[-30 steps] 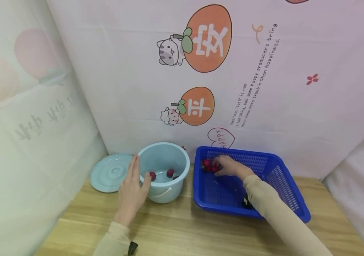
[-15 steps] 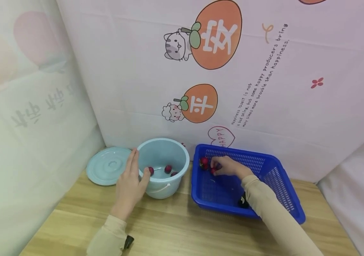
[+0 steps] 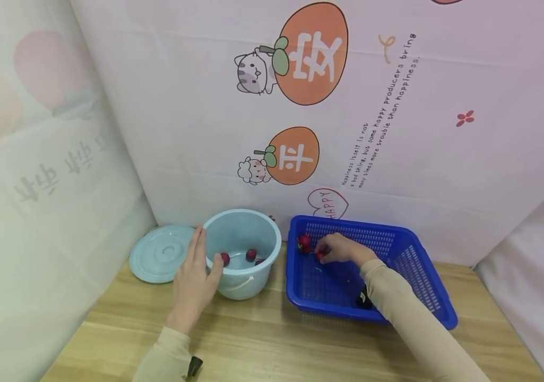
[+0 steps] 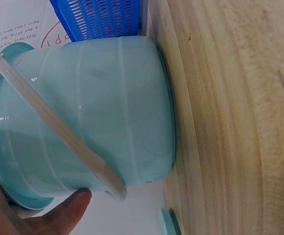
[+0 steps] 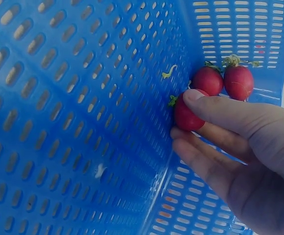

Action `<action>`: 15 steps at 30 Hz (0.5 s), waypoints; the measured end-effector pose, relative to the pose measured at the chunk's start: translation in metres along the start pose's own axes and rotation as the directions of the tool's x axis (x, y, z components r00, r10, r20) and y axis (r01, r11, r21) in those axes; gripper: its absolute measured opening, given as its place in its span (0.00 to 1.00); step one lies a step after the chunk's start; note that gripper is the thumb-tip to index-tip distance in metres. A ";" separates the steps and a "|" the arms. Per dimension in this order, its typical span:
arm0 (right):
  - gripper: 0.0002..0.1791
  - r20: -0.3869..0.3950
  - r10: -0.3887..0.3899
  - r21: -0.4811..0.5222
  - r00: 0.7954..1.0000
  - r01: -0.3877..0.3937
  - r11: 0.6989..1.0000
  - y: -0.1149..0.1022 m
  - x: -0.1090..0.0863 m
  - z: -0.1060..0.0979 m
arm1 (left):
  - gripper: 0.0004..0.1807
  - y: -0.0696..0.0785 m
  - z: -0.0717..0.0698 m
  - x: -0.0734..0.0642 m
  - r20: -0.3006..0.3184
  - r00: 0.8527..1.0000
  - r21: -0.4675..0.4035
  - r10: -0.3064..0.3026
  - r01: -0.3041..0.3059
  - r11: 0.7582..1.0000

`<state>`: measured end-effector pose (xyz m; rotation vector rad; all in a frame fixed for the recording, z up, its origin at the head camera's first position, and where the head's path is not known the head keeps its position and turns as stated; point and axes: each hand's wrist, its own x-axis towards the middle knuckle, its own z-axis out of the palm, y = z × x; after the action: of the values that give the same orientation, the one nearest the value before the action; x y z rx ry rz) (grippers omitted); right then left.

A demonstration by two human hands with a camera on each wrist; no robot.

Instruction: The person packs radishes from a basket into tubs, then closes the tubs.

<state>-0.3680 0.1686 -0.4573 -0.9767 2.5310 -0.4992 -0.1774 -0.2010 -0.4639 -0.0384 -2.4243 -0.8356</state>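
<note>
My left hand is at the left side of the light blue bucket, fingers straight along its rim and thumb at the front. In the left wrist view the thumb lies right at the bucket's wall, below the white handle. Several small red radishes lie inside the bucket. Over the left part of the blue perforated basket, my right hand pinches a red radish between thumb and fingers. Two more radishes, one round and one with a leafy top, sit in the basket corner beyond it.
A light blue lid lies on the wooden table left of the bucket. Printed white cloth hangs close behind the bucket and basket. Small green and white scraps are on the basket's perforated surface.
My right hand stays in the basket's left part, its fingertips drawn slightly toward the near side with the radish. The left hand keeps its place at the bucket. The head view shifts a little.
</note>
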 end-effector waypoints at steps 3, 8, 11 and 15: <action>0.13 0.002 0.002 -0.006 1.000 -0.002 1.000 -0.001 -0.001 0.000 | 0.38 0.000 0.001 -0.001 -0.004 1.000 0.004 0.000 0.000 1.000; 0.12 -0.006 -0.010 -0.031 1.000 0.009 0.999 -0.001 -0.001 -0.001 | 0.38 0.001 0.001 -0.001 -0.013 1.000 0.011 -0.001 0.001 1.000; 0.12 -0.012 -0.017 -0.042 1.000 0.016 0.999 -0.002 -0.001 -0.001 | 0.38 0.002 0.001 -0.002 -0.014 1.000 0.010 -0.003 0.003 1.000; 0.12 -0.013 -0.016 -0.040 1.000 0.015 0.999 -0.003 -0.001 -0.001 | 0.38 0.002 0.001 -0.001 -0.014 1.000 0.006 -0.006 0.006 1.000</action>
<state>-0.3666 0.1677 -0.4547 -1.0113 2.5562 -0.4629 -0.1762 -0.1988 -0.4637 -0.0230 -2.4144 -0.8287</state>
